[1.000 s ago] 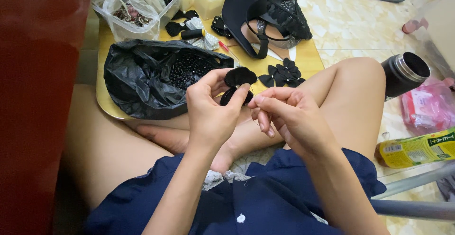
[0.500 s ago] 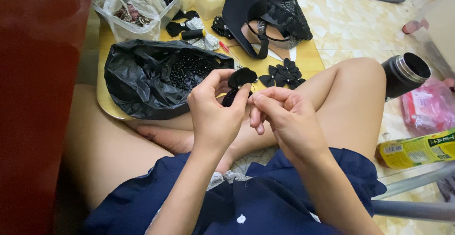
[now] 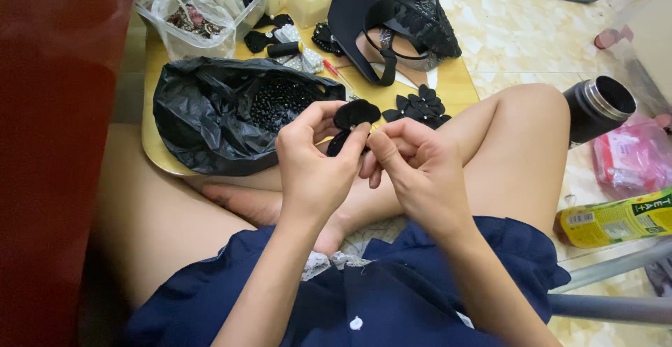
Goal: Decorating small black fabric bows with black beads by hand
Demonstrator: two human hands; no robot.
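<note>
— Hands first: what do they grip?
— Left hand [image 3: 315, 172] pinches the black fabric flower [image 3: 353, 119]; right hand [image 3: 416, 172] pinches beside it, I think steadying it.
— Beyond them?
— I see the black bag [image 3: 210, 119] of beads, then loose petals [image 3: 416, 105].

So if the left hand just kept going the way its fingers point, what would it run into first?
Probably the black fabric petal piece that the left hand already pinches. Beyond it lies the cluster of black petals on the yellow board, though depth is hard to judge.
</note>
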